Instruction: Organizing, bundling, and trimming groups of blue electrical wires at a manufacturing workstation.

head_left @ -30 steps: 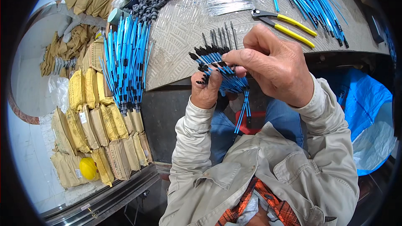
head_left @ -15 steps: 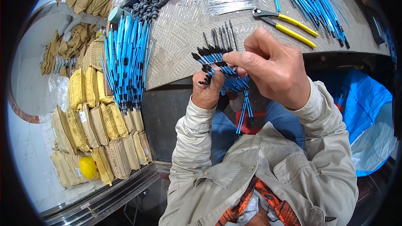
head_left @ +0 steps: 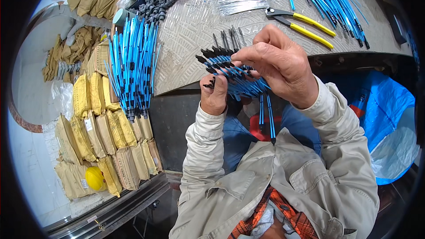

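My left hand is wrapped around a bundle of blue rods with black tips, held over my lap near the table's front edge. Several black ends fan out past the thumb, and a few thin grey pins stick up from the far side. At the top of the bundle my right hand pinches with thumb and forefinger beside a thin pale strand lying across the rods. Whether it grips the strand or a rod is hidden by the fingers. Below, a few rods hang down at a different angle.
Yellow-handled pliers lie on the patterned tabletop, near a stack of thin clear strips. More blue rods rest at the left edge, others at the back right. Black fittings line the back; packed bags stand left.
Both hands and the bundle have shifted slightly left, and the right hand a little farther from me. The hanging rods now spread farther right and lower.
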The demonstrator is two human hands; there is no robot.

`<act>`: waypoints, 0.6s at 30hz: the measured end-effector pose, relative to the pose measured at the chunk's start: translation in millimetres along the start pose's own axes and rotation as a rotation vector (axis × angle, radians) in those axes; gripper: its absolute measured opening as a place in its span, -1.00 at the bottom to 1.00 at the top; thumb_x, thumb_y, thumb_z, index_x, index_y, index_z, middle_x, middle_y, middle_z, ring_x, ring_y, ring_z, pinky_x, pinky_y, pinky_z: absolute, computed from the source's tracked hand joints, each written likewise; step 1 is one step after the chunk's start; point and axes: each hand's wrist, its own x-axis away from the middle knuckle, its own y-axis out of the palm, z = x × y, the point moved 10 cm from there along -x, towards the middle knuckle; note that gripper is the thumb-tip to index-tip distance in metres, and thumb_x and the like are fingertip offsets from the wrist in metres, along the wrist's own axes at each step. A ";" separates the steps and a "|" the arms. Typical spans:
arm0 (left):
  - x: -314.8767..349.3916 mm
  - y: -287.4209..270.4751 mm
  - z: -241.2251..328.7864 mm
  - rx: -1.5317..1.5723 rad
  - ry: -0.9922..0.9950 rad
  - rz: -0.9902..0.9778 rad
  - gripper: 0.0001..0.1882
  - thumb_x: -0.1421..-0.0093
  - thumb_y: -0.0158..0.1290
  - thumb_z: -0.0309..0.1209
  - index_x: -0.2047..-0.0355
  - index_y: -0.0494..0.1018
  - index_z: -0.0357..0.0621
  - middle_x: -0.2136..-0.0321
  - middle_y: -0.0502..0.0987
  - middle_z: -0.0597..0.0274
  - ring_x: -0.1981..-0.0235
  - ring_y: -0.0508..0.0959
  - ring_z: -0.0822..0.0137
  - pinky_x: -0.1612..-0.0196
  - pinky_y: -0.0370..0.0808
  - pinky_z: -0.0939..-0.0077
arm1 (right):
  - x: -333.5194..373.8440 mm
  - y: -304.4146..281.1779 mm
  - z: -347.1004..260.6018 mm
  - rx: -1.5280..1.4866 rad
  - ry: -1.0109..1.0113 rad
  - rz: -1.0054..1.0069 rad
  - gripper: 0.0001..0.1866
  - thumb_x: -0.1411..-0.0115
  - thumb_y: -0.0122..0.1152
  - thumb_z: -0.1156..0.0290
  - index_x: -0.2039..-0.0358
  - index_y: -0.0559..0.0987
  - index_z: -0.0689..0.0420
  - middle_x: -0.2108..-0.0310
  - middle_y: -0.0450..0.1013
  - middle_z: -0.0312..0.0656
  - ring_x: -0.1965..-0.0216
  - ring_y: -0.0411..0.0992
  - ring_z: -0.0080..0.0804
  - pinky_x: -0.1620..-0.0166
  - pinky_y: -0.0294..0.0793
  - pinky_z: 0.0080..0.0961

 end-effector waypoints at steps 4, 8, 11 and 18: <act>0.2 1.4 -1.7 -0.007 -0.057 -0.074 -0.46 -0.27 -0.24 -0.06 0.08 0.35 -0.37 0.24 0.50 0.05 0.25 0.51 0.29 0.17 0.42 0.50 | -5.7 -1.4 -4.2 0.063 -0.006 -0.072 -0.73 0.09 0.10 0.73 0.35 0.58 0.16 0.49 0.18 -0.29 0.59 0.12 -0.58 0.59 0.14 -0.73; -1.1 4.2 -1.7 -0.056 -0.082 -0.106 -0.44 -0.27 -0.25 -0.04 0.08 0.35 -0.37 0.23 0.50 0.03 0.26 0.51 0.26 0.17 0.42 0.49 | -10.2 -1.9 -8.9 0.095 -0.024 -0.112 -0.75 0.09 0.12 0.71 0.37 0.59 0.15 0.51 0.18 -0.29 0.61 0.11 -0.58 0.60 0.13 -0.73; -3.9 7.2 -1.4 0.033 -0.087 -0.050 -0.48 -0.23 -0.13 -0.07 0.10 0.37 -0.36 0.32 0.53 -0.09 0.36 0.56 0.22 0.35 0.50 0.55 | -11.9 -5.0 -16.2 0.228 -0.089 -0.084 -0.76 0.12 0.15 0.67 0.40 0.60 0.13 0.53 0.19 -0.29 0.63 0.11 -0.58 0.63 0.11 -0.73; -0.7 1.2 0.3 0.016 -0.084 0.006 -0.49 -0.22 -0.11 -0.08 0.14 0.39 -0.38 0.36 0.54 -0.12 0.41 0.57 0.22 0.41 0.52 0.59 | -16.6 -5.6 -36.4 0.455 -0.186 -0.099 -0.78 0.17 0.20 0.61 0.43 0.60 0.10 0.56 0.21 -0.31 0.67 0.11 -0.59 0.68 0.08 -0.71</act>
